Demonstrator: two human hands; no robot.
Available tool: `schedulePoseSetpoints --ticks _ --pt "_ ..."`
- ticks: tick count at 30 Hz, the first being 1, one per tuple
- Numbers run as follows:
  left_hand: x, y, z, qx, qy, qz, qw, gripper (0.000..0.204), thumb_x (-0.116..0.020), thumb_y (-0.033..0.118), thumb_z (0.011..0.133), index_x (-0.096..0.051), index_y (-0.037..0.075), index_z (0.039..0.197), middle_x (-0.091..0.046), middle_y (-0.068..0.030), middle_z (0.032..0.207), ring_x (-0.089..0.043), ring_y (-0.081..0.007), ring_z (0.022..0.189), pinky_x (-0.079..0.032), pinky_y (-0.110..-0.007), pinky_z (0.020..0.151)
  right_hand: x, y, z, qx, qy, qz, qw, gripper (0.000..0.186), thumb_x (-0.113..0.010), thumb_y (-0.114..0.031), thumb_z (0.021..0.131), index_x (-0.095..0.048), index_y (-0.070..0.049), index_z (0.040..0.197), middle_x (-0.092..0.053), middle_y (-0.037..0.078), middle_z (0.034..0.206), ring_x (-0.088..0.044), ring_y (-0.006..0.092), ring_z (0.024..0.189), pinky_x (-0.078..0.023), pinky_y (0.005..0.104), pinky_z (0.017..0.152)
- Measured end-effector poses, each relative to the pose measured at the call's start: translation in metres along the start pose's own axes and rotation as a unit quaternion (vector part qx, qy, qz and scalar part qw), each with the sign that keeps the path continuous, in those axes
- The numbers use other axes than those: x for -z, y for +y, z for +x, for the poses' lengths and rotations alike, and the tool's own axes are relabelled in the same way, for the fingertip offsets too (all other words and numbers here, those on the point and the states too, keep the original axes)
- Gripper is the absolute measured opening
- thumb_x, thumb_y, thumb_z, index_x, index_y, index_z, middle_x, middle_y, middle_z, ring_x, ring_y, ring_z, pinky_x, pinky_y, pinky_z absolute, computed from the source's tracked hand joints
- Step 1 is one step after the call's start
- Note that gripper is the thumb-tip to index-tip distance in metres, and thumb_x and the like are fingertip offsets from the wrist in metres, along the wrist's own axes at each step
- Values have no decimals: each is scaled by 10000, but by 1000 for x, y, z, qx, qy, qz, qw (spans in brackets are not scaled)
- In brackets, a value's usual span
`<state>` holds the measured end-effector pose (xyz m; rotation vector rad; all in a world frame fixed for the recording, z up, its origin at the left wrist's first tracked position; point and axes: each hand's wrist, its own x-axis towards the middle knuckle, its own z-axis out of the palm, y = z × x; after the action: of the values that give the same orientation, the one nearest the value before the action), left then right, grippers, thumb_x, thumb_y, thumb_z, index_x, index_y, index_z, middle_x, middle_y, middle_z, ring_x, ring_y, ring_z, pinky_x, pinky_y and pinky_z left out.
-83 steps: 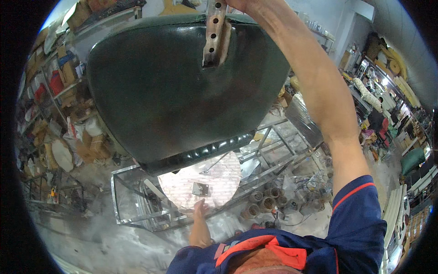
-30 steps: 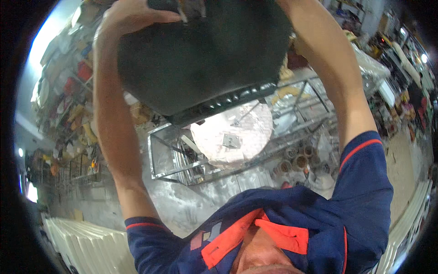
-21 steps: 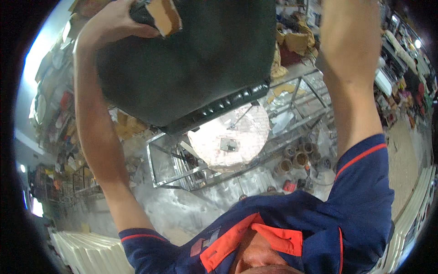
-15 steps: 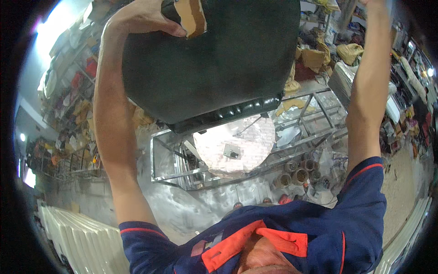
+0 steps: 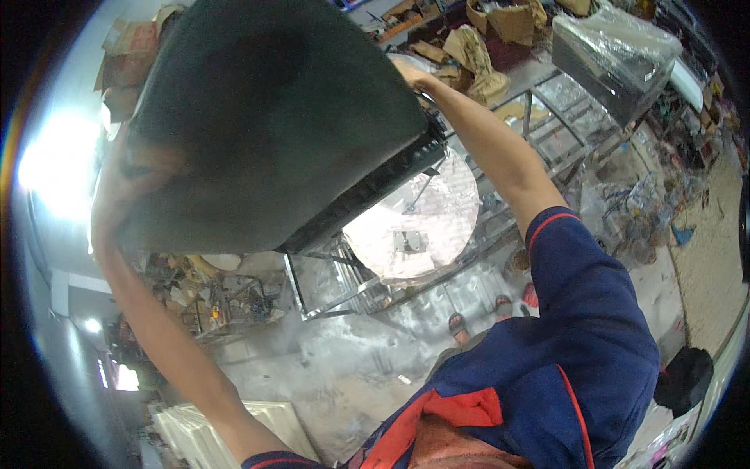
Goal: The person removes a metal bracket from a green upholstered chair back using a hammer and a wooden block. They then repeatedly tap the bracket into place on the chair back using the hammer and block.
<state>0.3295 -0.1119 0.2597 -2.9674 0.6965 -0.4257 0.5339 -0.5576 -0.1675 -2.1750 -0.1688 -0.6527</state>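
A large dark green padded chair part (image 5: 273, 117) is held up high, tilted, with a dark ribbed edge along its lower right. My left hand (image 5: 129, 176), blurred, grips its left side, fingers on the green surface. My right hand (image 5: 414, 78) holds its upper right edge, partly hidden behind it. Below sits a round, pale printed board (image 5: 379, 246) with a small metal plate (image 5: 408, 241) and a thin rod on it, resting on a steel frame (image 5: 305, 293).
Cardboard boxes (image 5: 508, 22) and crumpled paper lie at the top. A plastic-wrapped block (image 5: 609, 59) is at the upper right. Scraps and clutter line the left and right. Cream panels (image 5: 226, 430) lie at the lower left, a black object (image 5: 681, 379) at the lower right.
The green part has swung leftward and turned, and its cardboard-coloured patch is out of sight. My right hand has come down onto its right edge; my left hand has moved lower and left.
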Motion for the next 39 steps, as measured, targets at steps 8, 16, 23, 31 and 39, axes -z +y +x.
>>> schedulePoseSetpoints --ticks 8,16,23,31,39 --pt "-15 -19 2 51 -22 4 998 996 -931 201 685 -466 77 1557 -667 -137 1369 -608 -261 1299 -474 -414 1121 18 1 10 -266 52 -50 961 427 -669 -227 871 -731 -11 1234 -685 307 1297 -665 507 1195 -551 566 990" --pt "-18 -25 -6 82 -34 18 996 994 -943 172 662 -485 85 1539 -673 -133 1359 -622 -270 1282 -488 -421 1107 -13 35 38 -327 -15 91 940 374 -683 -237 834 -766 44 1066 -767 252 982 -777 354 809 -630 460 672" --pt "-29 -36 -6 76 -33 10 997 993 -953 146 641 -501 92 1523 -678 -129 1350 -634 -277 1267 -500 -427 1095 -45 36 17 -279 216 0 936 400 -657 -304 826 -789 -4 1056 -764 265 1099 -745 431 1034 -602 474 859" --pt "-39 -18 -25 59 14 -12 998 993 -964 117 617 -520 100 1505 -684 -125 1340 -647 -286 1249 -514 -433 1082 -11 1 -32 -209 408 -22 888 395 -662 -445 863 -813 -87 935 -764 232 901 -736 451 910 -580 550 820" --pt "-44 7 -117 67 103 -32 992 995 -976 88 593 -539 108 1486 -689 -121 1330 -660 -295 1232 -528 -440 1069 -40 7 -57 -113 395 -49 910 452 -671 -490 887 -787 -75 1024 -750 240 983 -722 448 937 -569 530 831"
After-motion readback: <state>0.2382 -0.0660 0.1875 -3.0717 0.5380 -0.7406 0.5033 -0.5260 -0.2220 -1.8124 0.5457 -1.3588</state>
